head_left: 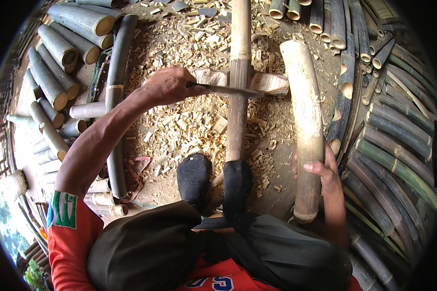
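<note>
Bamboo log [308,131] at three o'clock: noted right hand [328,173] wrapped round it, left hand [172,83] clenched on knife [233,91] at twelve. Judged dropping log possible from loosened grip; nicking pole [237,126], from stray swing.

Pole [237,121] across wood block [269,83]; knife [228,90] crossing pole; bamboo piece [303,116] right, shavings [179,121] left.

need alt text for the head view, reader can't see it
A person's left hand holds a knife across a pole that passes over a wood block, while the right hand grips a thick, partly pale bamboo piece. Black-covered feet are by the pole's near end, with chips strewn around and cut bamboo at both sides.
</note>
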Tool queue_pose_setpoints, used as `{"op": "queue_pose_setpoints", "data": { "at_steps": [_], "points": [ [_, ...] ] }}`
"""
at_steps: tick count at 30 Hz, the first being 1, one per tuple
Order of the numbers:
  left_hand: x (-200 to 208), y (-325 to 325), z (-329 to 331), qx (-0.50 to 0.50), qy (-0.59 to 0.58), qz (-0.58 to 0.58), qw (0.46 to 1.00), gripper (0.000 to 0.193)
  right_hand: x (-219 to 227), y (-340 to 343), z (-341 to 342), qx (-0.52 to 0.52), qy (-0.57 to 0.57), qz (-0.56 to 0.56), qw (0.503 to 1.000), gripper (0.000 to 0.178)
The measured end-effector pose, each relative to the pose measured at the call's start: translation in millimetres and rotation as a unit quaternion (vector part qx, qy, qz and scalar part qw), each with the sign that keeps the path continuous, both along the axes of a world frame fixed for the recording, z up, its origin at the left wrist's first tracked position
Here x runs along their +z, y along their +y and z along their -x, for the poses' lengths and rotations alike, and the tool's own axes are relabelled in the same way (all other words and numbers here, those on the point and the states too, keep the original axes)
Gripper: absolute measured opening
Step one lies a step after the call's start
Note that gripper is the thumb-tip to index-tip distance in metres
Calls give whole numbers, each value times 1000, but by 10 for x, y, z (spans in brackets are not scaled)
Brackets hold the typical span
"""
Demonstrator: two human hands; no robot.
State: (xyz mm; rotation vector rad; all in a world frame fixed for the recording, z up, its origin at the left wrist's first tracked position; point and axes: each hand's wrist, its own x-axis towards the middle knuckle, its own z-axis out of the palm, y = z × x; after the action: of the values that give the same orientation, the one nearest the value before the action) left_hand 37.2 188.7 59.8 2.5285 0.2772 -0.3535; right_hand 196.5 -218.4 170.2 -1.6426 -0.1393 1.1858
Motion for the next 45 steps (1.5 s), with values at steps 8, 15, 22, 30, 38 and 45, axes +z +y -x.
{"op": "queue_pose_setpoints", "data": {
  "at_steps": [8, 15, 22, 30, 38, 45],
  "points": [
    [-244, -50, 319, 243, -58, 197, 948, 69, -593, -302, 293, -78, -87, 73, 990, 87],
    [-305, -169, 578, 374, -69, 290, 878, 63, -1197, -829, 677, -63, -155, 161, 973, 83],
    [-205, -591, 514, 308, -137, 154, 929, 52, -986, -291, 492, 105, -505, 189, 835, 76],
    [-260, -124, -103, 25, -187, 61, 980, 63, -786, 345, 626, 119, -301, 28, 946, 51],
    [-343, 130, -115, 21, -78, 44, 996, 59, -948, 67, 481, 66, -254, 60, 963, 40],
    [-339, 89, -38, 3, -84, 25, 996, 51, -872, 306, 400, 59, -226, 32, 972, 40]
  ]
}}
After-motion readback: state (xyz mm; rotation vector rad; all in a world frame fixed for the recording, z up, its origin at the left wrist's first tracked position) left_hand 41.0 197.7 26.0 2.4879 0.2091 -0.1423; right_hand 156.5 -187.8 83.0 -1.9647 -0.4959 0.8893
